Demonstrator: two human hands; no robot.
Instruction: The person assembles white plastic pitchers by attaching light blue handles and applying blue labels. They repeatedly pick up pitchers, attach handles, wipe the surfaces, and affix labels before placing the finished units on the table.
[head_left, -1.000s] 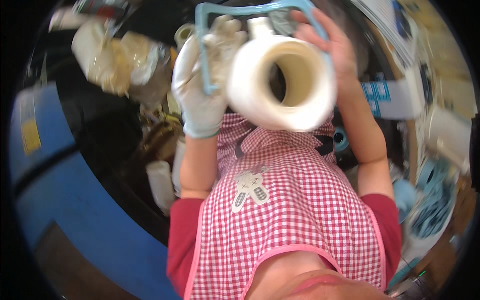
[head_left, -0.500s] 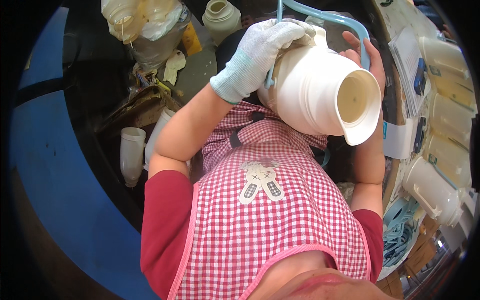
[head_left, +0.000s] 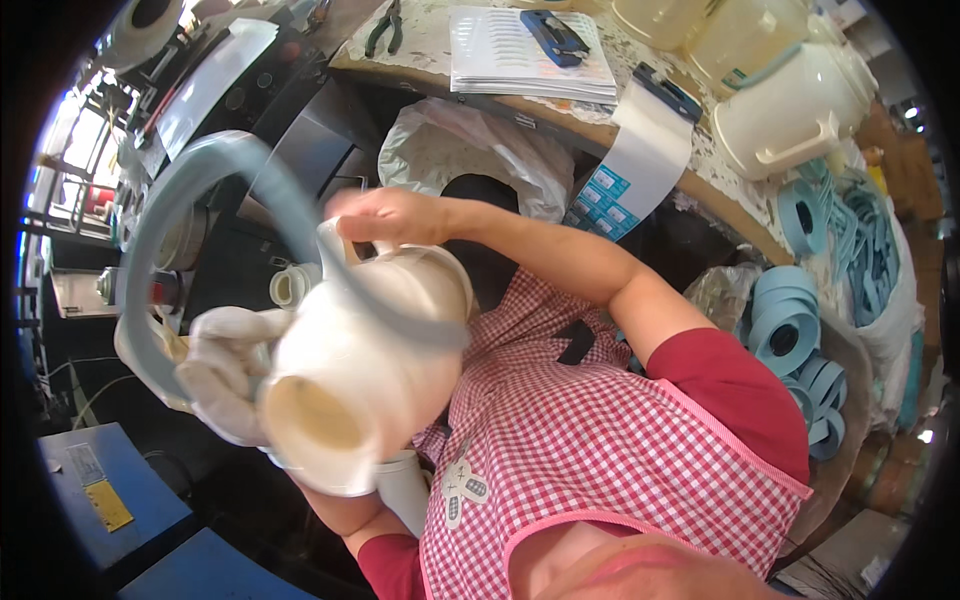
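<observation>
A white jug (head_left: 370, 340) with a wide mouth and spout is tilted in front of my apron, its opening facing down toward me. My left hand (head_left: 225, 375), in a pale glove, is closed against the jug's left side, blurred by motion. My bare right hand (head_left: 395, 218) grips the jug's side handle at the top. A grey-blue carrying handle (head_left: 215, 150) arcs over the gloved hand and across the jug, smeared by movement. Behind the glove a pale curved shape shows in part; I cannot tell what it is.
Paper sheets (head_left: 500, 75), a blue-black tool (head_left: 553, 38) and pliers (head_left: 385, 28) lie on the worn bench. Another white jug (head_left: 795, 110) rests at its right end. Rolls of light-blue strap (head_left: 785, 315) are at my right. A plastic-lined bin (head_left: 460, 140) stands beneath the bench.
The view has turned, and the jug now lies farther left in it. My right hand has gone from the blue carrying handle to the side handle. The carrying handle has swung over.
</observation>
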